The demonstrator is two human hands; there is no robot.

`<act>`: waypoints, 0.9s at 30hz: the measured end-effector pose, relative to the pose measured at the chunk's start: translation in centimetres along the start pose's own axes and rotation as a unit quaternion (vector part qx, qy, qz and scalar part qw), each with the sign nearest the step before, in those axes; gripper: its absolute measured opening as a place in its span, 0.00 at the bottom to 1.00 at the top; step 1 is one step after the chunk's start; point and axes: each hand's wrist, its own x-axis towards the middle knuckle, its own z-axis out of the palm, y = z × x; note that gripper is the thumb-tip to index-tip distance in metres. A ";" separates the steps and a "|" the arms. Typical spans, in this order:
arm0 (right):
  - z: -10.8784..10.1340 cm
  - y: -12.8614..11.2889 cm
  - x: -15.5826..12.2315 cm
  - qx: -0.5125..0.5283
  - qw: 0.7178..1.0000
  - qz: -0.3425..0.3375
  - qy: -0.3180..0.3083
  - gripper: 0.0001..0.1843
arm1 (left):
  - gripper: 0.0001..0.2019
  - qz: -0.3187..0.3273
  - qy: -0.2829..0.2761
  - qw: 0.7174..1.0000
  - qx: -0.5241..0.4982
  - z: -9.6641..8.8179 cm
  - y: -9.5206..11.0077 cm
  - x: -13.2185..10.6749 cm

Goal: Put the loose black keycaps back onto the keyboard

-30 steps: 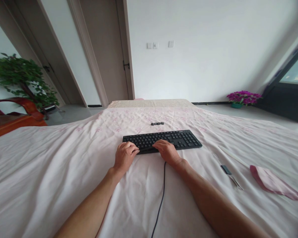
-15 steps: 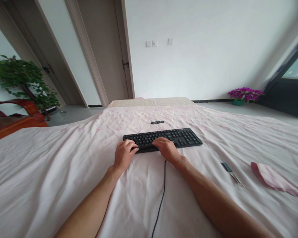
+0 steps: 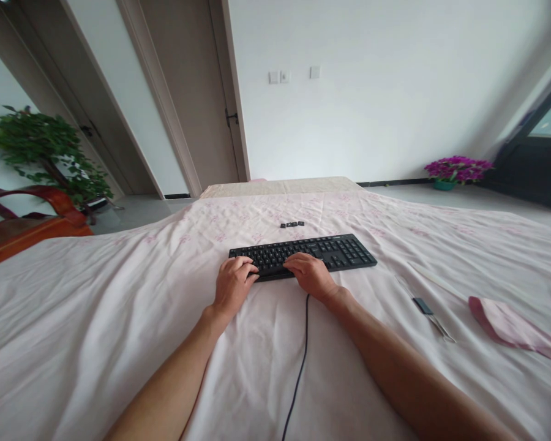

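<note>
A black keyboard (image 3: 342, 252) lies on the pale pink cloth, slightly angled. My left hand (image 3: 234, 282) is closed at its front left, thumb at the front edge and bent fingers over the lower keys. My right hand (image 3: 311, 274) curls over the lower middle of the keyboard, fingers together; its thumb is mostly hidden. Between the hands shows a smooth dark strip (image 3: 272, 270) along the front, where the space bar sits; whether it is loose I cannot tell. Several loose black keycaps (image 3: 292, 225) lie in a row behind the keyboard.
Right of the keyboard lie a wire tool with a dark handle (image 3: 423, 305) and a folded pink cloth (image 3: 514, 327). A black cable (image 3: 299, 373) runs toward me between my forearms. A wooden chair (image 3: 37, 220) stands at the left, purple flowers (image 3: 459, 168) at the far right.
The view has shifted slightly. Both hands keep nearly the same place on the keyboard, and the keycaps and tool lie as before.
</note>
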 end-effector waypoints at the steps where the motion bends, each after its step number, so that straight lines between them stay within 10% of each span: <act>1: 0.0 0.0 0.0 -0.001 1.000 0.000 -0.002 0.11 | 0.03 0.002 0.000 1.000 0.001 0.0 0.1 0.0; 27: 0.0 -0.2 -0.5 0.001 1.000 0.019 -0.022 0.12 | 0.04 -0.044 0.015 0.999 -0.001 0.2 0.0 -0.4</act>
